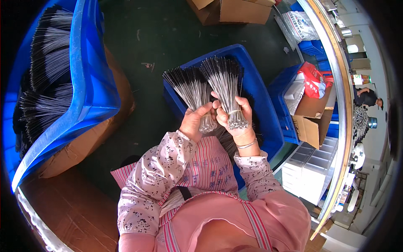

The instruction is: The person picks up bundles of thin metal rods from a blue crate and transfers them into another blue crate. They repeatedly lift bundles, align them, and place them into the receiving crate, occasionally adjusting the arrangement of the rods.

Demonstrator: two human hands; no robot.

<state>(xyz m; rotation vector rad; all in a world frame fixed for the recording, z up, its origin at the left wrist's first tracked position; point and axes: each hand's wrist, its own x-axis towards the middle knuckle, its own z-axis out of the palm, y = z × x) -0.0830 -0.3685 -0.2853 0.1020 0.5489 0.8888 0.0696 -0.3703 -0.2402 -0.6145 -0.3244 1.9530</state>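
Observation:
My left hand is closed round the lower end of a bundle of thin wire brushes, with black bristles fanned out at the top. Close beside it, my right hand grips a second bundle of wire brushes, tied with a pale band near its looped wire ends. Both bundles stand bristles up over an open blue bin, and their bristle tops nearly touch. More dark brushes lie in that bin below my hands, mostly hidden.
At the left, a big blue bin full of similar brushes rests on brown cardboard. A cardboard box lies at the back. Right are a blue crate with a red bag, white drawers and a table edge. Another person is far off.

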